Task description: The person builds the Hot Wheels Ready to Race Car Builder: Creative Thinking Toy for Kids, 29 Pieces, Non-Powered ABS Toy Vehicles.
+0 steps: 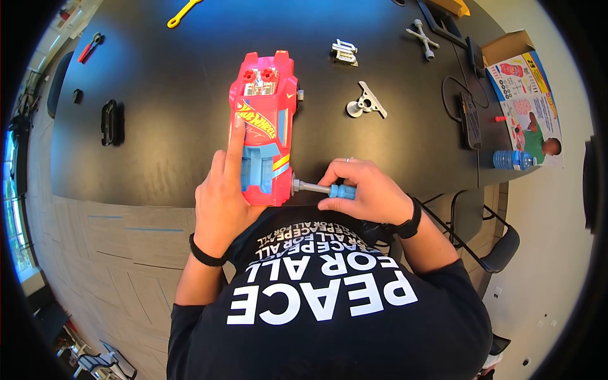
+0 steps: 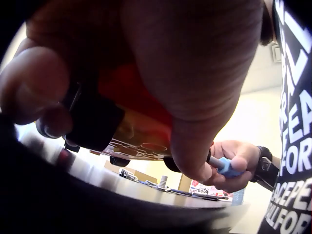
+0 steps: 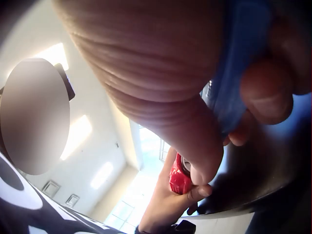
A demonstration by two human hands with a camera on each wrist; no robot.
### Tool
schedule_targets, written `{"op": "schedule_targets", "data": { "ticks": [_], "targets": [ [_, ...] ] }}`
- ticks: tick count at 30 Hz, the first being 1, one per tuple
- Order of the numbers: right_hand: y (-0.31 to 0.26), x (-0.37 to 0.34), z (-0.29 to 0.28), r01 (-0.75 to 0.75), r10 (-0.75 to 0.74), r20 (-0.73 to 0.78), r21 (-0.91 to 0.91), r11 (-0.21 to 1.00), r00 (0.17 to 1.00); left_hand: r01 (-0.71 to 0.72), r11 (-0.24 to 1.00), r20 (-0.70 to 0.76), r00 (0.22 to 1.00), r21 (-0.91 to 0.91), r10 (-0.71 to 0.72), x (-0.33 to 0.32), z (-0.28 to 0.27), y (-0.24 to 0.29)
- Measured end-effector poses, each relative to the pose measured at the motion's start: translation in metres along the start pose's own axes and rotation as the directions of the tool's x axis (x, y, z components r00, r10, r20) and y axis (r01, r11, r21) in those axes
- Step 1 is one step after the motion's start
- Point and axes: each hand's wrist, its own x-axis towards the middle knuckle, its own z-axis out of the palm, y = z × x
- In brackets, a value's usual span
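Observation:
A red toy car point(image 1: 286, 130) with blue windows and a Hot Wheels logo is held over the table's near edge. My left hand point(image 1: 221, 193) grips it from the left, the index finger stretched along its top; in the left wrist view, fingers curl round the car's dark side. My right hand point(image 1: 373, 193) grips the blue handle of a screwdriver point(image 1: 342, 191). Its grey shaft points left and meets a round grey part point(image 1: 295, 184) at the car's lower right side. The blue handle point(image 3: 233, 83) also shows between thumb and fingers in the right wrist view.
Beyond the car on the dark table point(image 1: 190, 82) lie a chrome engine piece point(image 1: 345, 53), a grey bracket point(image 1: 373, 101) and a grey cross-shaped wrench point(image 1: 423, 40). A black part point(image 1: 109, 122) sits left. A water bottle point(image 1: 510, 159) and printed box point(image 1: 525, 95) are at right.

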Motion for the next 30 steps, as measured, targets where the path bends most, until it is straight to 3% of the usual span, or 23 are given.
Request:
{"op": "schedule_targets", "data": {
  "ticks": [2, 6, 8, 9, 11, 15, 17, 21, 23, 24, 26, 30],
  "targets": [
    [-0.004, 0.000, -0.003, -0.190, 0.176, 0.108, 0.137, 0.972, 0.978, 0.001, 1.000, 0.001, 1.000, -0.006, -0.001, 0.000, 0.000, 0.001],
    [0.001, 0.003, -0.003, -0.270, 0.242, 0.152, 0.206, 0.941, 0.958, -0.003, 1.000, 0.008, 1.000, 0.009, 0.003, 0.000, 0.001, 0.001],
    [0.009, 0.004, 0.001, -0.337, 0.260, 0.242, 0.375, 0.864, 0.935, -0.011, 1.000, 0.005, 1.000, 0.009, 0.011, 0.000, 0.002, -0.001],
    [0.007, 0.006, -0.002, -0.337, 0.260, 0.241, 0.375, 0.864, 0.935, -0.017, 1.000, 0.000, 1.000, 0.007, 0.017, 0.000, 0.002, -0.001],
    [0.001, 0.011, -0.008, -0.549, 0.395, 0.412, 0.382, 0.744, 0.821, -0.017, 1.000, 0.002, 1.000, 0.012, 0.016, 0.001, 0.000, -0.001],
    [0.010, 0.010, -0.003, -0.556, 0.360, 0.448, 0.456, 0.695, 0.818, -0.029, 1.000, -0.004, 1.000, 0.000, 0.029, 0.001, 0.001, -0.003],
    [0.013, 0.012, -0.004, -0.603, 0.325, 0.532, 0.511, 0.612, 0.781, -0.025, 1.000, -0.001, 1.000, 0.004, 0.025, 0.002, 0.002, -0.002],
    [0.007, 0.017, -0.010, -0.610, 0.321, 0.580, 0.415, 0.675, 0.749, -0.028, 1.000, 0.017, 0.999, -0.008, 0.028, 0.001, 0.000, -0.002],
    [0.001, 0.016, -0.009, -0.483, 0.287, 0.481, 0.352, 0.802, 0.828, -0.020, 1.000, 0.009, 1.000, -0.018, 0.021, 0.001, 0.000, -0.002],
    [0.000, 0.015, -0.008, -0.483, 0.286, 0.483, 0.351, 0.802, 0.827, -0.014, 0.999, 0.002, 1.000, -0.030, 0.014, 0.001, 0.000, -0.002],
    [-0.002, 0.011, -0.006, -0.072, 0.060, 0.135, 0.083, 0.994, 0.989, -0.033, 0.998, -0.024, 0.999, -0.049, 0.032, 0.001, 0.002, -0.004],
    [-0.015, 0.010, -0.011, -0.128, 0.123, 0.078, 0.062, 0.990, 0.989, -0.046, 0.998, -0.065, 0.997, -0.053, 0.043, 0.001, 0.006, -0.005]
  ]
}}
